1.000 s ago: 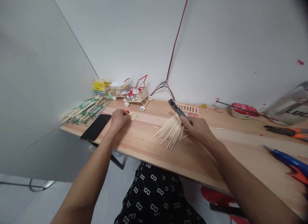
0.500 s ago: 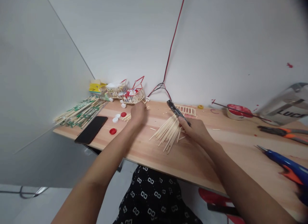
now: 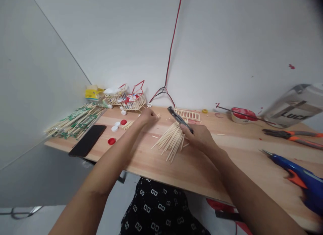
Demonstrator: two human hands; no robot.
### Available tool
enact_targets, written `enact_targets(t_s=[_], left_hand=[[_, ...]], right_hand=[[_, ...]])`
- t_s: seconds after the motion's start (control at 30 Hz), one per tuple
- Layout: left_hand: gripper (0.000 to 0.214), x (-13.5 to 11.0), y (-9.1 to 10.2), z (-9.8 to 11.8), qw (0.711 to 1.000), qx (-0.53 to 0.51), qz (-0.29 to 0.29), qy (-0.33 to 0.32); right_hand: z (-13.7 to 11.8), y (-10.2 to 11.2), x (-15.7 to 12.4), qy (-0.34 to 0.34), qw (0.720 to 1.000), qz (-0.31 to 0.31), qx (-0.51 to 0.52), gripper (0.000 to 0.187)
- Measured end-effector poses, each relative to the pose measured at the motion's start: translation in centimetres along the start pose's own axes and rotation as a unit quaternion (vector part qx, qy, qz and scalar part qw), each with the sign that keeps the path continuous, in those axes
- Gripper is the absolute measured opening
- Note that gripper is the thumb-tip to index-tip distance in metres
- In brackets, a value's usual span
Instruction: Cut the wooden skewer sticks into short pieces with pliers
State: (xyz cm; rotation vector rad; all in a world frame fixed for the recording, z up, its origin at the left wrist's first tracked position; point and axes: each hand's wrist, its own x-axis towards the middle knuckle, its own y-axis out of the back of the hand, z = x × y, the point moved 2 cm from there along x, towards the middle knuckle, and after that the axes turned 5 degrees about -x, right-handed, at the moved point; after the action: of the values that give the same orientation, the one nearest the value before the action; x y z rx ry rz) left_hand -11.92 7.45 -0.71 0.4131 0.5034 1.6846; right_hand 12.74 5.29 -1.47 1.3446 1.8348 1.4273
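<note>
My left hand [image 3: 148,116] is closed in a pinch over the back of the table, with short wooden stick pieces [image 3: 158,115] at its fingertips. My right hand [image 3: 199,135] is wrapped round dark metal pliers [image 3: 178,118], whose head points away to the upper left. Under the pliers a fanned pile of long thin wooden sticks [image 3: 170,140] lies on the table. Behind the tool is a small ladder-like frame of sticks [image 3: 189,114]. Left of my left hand is a little heap of short sticks [image 3: 128,124].
Two small stick baskets [image 3: 133,102] stand by the wall. Wrapped sticks [image 3: 78,119], a black phone [image 3: 87,140] and red and white caps [image 3: 111,141] are on the left. To the right are a red-filled tub [image 3: 243,116], orange-handled pliers [image 3: 292,135], a blue glue gun [image 3: 290,164] and a bottle [image 3: 292,108].
My left hand has moved slightly right, away from the baskets, with stick pieces now at its fingertips. The right hand keeps its hold on the pliers. The view has turned slightly right.
</note>
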Motion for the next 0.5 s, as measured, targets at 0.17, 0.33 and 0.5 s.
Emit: enact_targets(t_s=[0.17, 0.33, 0.5], left_hand=[[0.024, -2.6, 0.3, -0.6, 0.977, -0.15, -0.151, 0.024], [0.028, -3.7, 0.1, -1.0, 0.952, -0.232, -0.195, 0.038], [0.016, -4.6, -2.2, 0.6, 0.975, -0.174, -0.139, 0.026]], right_hand=[[0.2, -0.2, 0.1, -0.004, 1.0, -0.002, 0.006, 0.063], [0.3, -0.1, 0.1, -0.009, 1.0, 0.009, 0.011, 0.064], [1.0, 1.0, 0.2, -0.026, 0.996, 0.051, 0.072, 0.067]])
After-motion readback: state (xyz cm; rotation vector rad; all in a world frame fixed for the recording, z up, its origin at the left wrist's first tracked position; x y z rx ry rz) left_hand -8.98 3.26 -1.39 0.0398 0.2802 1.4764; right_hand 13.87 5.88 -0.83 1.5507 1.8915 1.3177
